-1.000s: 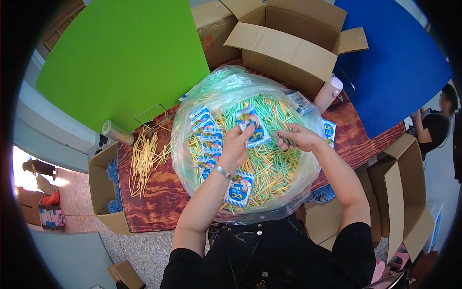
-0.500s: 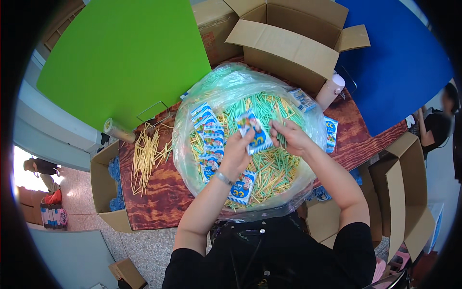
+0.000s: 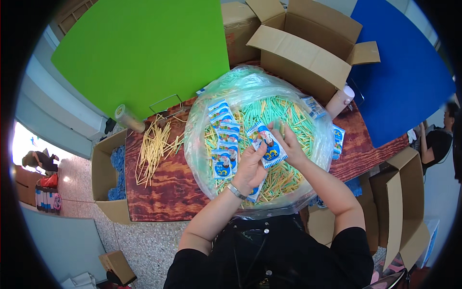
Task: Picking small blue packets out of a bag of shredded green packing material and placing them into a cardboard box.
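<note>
My left hand point(image 3: 251, 168) is closed on a small blue-and-white printed packet point(image 3: 273, 153), tilted above a big clear plastic bag point(image 3: 196, 166). Beside the packet's upper right edge, my right hand point(image 3: 291, 147) is closed around a few thin sticks point(image 3: 282, 126), partly hidden by its fingers. Heaped in the bag are many loose green and yellow sticks point(image 3: 303, 123). On their left side lies an overlapping row of similar packets point(image 3: 225, 142). Another packet point(image 3: 255, 193) lies below my left hand, mostly covered by it.
Loose yellow sticks point(image 3: 153, 149) lie on the reddish wood-patterned table point(image 3: 166, 202) at left, near a clear cylinder point(image 3: 129, 119). An open carton point(image 3: 301, 50) and pink bottle point(image 3: 340, 102) stand behind the bag. Green point(image 3: 144, 53) and blue point(image 3: 402, 72) boards flank them. A person point(image 3: 435, 142) is at far right.
The whole view has shifted slightly. My left hand has lowered and turned the packet, now covering more of the packet beneath. My right hand has come closer to the held packet's edge.
</note>
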Motion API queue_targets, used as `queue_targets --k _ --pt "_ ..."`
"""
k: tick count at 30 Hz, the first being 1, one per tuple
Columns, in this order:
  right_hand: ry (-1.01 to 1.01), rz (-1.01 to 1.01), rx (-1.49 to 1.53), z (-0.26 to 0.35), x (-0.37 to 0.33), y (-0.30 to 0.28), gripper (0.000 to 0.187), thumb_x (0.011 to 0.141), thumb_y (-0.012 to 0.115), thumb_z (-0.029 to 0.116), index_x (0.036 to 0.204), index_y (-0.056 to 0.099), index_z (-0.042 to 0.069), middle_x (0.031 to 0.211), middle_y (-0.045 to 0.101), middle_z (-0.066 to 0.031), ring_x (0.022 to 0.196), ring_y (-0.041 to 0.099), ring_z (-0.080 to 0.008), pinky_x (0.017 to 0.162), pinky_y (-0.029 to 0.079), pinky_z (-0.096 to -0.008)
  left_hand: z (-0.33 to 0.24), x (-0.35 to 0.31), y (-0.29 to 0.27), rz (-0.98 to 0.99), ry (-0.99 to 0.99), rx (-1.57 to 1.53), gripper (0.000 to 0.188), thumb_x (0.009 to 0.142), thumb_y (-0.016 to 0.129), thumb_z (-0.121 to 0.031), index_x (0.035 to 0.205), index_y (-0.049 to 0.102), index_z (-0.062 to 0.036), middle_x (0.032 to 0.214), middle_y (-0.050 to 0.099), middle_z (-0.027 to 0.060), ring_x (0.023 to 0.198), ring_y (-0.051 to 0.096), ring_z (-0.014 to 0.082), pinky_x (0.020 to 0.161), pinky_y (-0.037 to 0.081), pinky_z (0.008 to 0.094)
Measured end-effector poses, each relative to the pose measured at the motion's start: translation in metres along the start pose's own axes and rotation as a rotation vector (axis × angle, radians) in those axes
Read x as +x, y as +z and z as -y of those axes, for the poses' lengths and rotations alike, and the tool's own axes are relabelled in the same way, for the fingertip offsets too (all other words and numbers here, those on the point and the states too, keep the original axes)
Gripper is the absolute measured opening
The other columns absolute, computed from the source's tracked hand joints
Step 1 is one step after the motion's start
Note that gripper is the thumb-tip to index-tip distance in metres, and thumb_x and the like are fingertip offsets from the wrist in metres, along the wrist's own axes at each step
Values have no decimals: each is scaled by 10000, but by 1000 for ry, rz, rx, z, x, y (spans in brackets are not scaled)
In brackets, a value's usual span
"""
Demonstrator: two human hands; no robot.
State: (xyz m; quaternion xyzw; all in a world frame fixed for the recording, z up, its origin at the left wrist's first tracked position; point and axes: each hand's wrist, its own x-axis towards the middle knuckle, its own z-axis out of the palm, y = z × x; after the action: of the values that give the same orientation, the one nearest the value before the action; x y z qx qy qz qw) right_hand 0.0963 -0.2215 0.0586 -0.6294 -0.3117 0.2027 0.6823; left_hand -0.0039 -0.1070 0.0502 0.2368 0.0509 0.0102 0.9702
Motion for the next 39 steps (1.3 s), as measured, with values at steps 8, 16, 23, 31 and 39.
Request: queue_targets --k 8,16,23,31,39 --pt "-279 -101 -409 12 7 19 211 1013 485 202 1102 458 12 827 610 -54 738 601 -119 653 499 -279 -10 -14 -1 82 99 -134 232 965 586 -172 1176 590 -76 1143 632 19 1047 608 134 929 503 325" --pt "-13 198 -319 96 13 -13 197 1030 443 196 1127 483 30 734 543 -5 695 552 -90 626 442 -248 -40 -30 -37 -225 333 1030 133 879 677 -48 1006 647 -25 857 665 2 765 617 90 702 497 248" --pt "-64 696 -967 144 22 -1 277 985 509 300 953 485 26 628 554 -184 641 598 -376 589 442 -468 -52 -40 -32 -204 870 1519 192 752 773 -9 869 621 -9 756 607 68 620 565 141 540 430 285" --pt "-42 947 -1209 147 43 13 297 956 541 305 914 518 12 694 595 -214 710 601 -428 635 451 -517 -59 -43 -29 -182 1053 1608 240 712 799 -11 829 589 -10 769 612 92 638 583 207 553 451 309" --pt "76 1123 -1537 156 62 47 318 914 598 322 923 687 16 851 682 -195 825 663 -375 721 528 -458 -62 -43 -29 -69 1184 1795 279 716 785 -9 957 645 -19 825 644 104 716 623 261 617 504 344"
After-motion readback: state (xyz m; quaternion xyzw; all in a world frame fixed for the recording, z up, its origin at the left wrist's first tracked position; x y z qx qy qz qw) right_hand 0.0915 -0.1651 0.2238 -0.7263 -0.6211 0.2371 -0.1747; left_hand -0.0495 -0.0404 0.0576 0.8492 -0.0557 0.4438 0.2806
